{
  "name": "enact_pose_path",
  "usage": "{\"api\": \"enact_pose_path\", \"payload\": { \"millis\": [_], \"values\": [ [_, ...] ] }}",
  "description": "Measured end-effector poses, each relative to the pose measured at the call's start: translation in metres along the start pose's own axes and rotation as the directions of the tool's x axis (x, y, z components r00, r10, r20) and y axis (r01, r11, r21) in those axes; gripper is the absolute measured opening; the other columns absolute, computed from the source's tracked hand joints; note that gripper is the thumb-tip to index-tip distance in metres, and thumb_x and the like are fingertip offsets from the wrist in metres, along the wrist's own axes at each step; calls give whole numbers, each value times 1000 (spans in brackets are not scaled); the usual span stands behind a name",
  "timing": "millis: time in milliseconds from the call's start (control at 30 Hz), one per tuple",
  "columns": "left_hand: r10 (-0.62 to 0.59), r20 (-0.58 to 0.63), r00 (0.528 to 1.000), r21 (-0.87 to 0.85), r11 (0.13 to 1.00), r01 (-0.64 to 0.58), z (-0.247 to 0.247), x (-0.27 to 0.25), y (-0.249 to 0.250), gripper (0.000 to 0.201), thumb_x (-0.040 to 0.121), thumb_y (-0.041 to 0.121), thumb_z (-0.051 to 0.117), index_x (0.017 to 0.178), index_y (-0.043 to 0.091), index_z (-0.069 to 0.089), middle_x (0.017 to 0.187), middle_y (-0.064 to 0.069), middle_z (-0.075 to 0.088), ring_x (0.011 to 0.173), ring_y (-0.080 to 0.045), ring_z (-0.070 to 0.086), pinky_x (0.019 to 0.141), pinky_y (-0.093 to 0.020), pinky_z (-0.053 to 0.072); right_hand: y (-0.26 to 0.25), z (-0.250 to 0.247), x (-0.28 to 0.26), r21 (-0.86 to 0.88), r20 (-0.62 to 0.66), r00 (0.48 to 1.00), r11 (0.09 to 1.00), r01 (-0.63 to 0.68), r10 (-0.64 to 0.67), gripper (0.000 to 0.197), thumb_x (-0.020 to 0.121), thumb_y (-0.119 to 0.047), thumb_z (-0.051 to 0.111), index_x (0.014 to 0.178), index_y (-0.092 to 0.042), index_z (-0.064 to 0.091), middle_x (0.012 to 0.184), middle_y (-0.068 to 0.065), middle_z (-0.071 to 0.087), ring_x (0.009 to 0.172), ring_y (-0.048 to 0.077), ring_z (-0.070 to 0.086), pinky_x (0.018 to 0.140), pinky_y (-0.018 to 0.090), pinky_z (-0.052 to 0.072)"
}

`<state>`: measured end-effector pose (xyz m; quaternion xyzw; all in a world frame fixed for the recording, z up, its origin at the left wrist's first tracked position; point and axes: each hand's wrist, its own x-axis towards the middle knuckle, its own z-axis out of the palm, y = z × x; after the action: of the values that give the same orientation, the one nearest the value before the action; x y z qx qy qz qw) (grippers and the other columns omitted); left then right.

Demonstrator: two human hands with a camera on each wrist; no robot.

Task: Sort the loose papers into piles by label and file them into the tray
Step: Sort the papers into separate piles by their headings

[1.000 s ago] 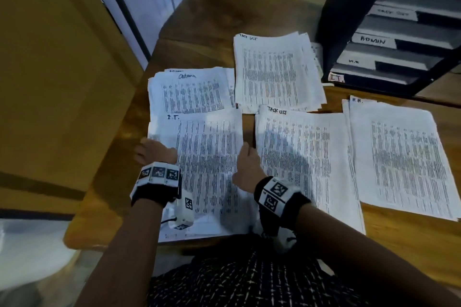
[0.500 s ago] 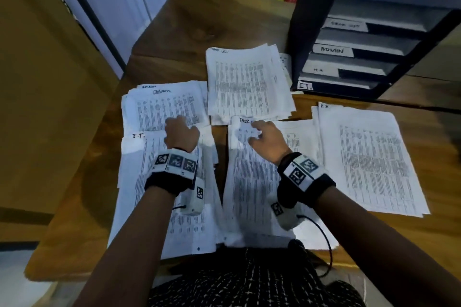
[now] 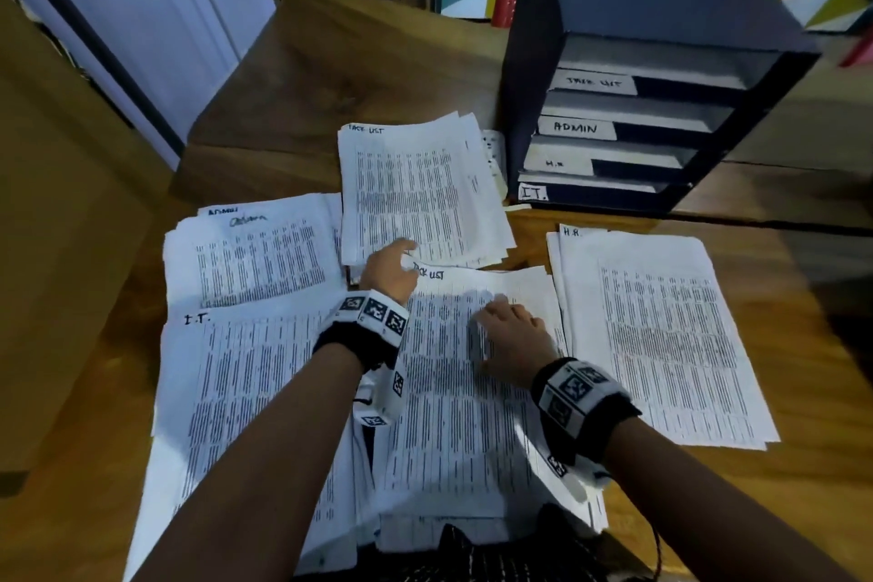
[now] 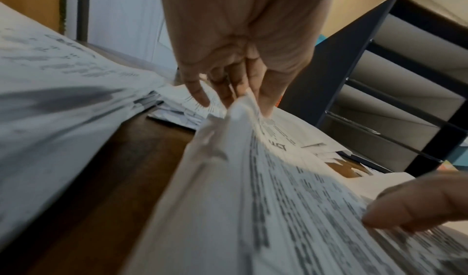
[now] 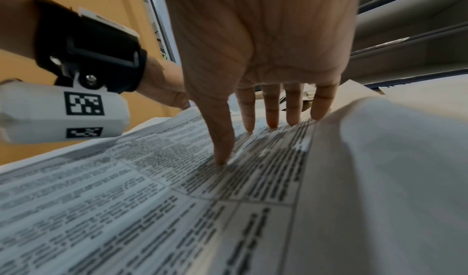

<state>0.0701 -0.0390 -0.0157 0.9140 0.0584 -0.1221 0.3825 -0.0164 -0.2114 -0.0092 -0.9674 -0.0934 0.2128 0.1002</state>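
Several piles of printed papers lie on the wooden desk (image 3: 803,477). The near "Task list" pile (image 3: 453,392) sits in the middle. My left hand (image 3: 389,267) pinches that pile's top left corner (image 4: 243,107), lifting it off the desk. My right hand (image 3: 512,336) lies flat on the same pile, fingers (image 5: 271,117) straight and spread, pressing the sheet. A second "Task list" pile (image 3: 415,194) lies behind, an "Admin" pile (image 3: 255,255) at the left, an "I.T." pile (image 3: 245,397) near left, an "H.R." pile (image 3: 661,336) at the right. The dark tray (image 3: 628,76) has labelled slots.
The tray stands at the back right of the desk, slots marked Task list, Admin, H.R. and I.T. from top to bottom. A brown panel (image 3: 61,250) runs along the left. Bare wood shows behind the piles (image 3: 330,76).
My left hand left the I.T. pile and crossed right to the near Task list pile's top corner, now pinching it. My right hand slid up that pile and spread flat.
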Motion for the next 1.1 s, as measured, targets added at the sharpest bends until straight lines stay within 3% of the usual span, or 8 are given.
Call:
{"api": "enact_pose_path", "payload": {
  "millis": [100,300,467,600,733,867,967,1100],
  "values": [
    [102,-8,995,8,995,-102,-2,2,-2,22,86,3,56,103,12,67,118,-11,64,93,-29,62,81,-27,46,2,-2,3,-4,10,1000,1000,0,0,59,82,-31,64,133,-22,38,142,3,32,132,26,29,106,42,28],
    [191,214,958,-65,981,-181,-15,-16,-2,24,89,11,57,103,-5,67,100,-21,66,84,-22,57,76,-30,45,-9,-20,17,205,-68,996,978,-34,49,99,77,-22,71,148,-22,2,155,2,5,140,28,11,110,51,21],
    [155,539,828,-247,969,-21,-20,-35,-3,29,91,24,51,73,5,61,69,-4,50,64,-8,48,61,-10,35,-12,-28,23,44,-176,980,994,104,-95,31,87,-22,57,117,-21,57,146,-2,33,140,18,16,114,50,3],
    [32,291,956,-339,938,72,-16,-28,-11,38,93,31,48,80,1,66,79,-8,62,75,-18,57,79,-26,43,-14,-10,7,-36,-206,950,972,234,-236,11,87,-11,55,80,-12,65,98,-1,65,107,16,55,111,52,7],
    [44,160,986,109,992,-62,-8,-10,-23,23,92,11,47,96,-4,65,106,-19,62,99,-31,55,87,-32,40,-7,8,-8,-142,-262,888,926,350,-376,29,46,-11,88,60,-20,64,65,-7,67,66,13,66,84,56,44],
    [47,170,984,267,959,-92,-5,-16,-27,35,91,13,51,126,10,52,132,-9,43,120,-24,44,104,-33,34,-8,14,-13,-76,-188,922,941,331,-339,27,54,-9,85,67,-17,64,71,-2,68,71,18,67,85,54,43],
    [93,123,988,255,959,-122,-7,-22,-29,30,90,14,54,120,9,54,128,-9,42,121,-23,43,103,-32,34,-14,-2,-11,-16,-175,947,963,270,-269,9,87,-7,57,94,-9,62,90,6,69,90,21,64,109,48,22],
    [168,54,984,107,979,-173,-16,-29,-14,53,92,51,36,114,11,62,133,-8,48,128,-24,38,105,-34,33,-16,-34,8,35,-317,935,983,182,-162,28,96,-17,41,120,-10,54,109,8,65,109,21,57,111,43,10]
  ]
}}
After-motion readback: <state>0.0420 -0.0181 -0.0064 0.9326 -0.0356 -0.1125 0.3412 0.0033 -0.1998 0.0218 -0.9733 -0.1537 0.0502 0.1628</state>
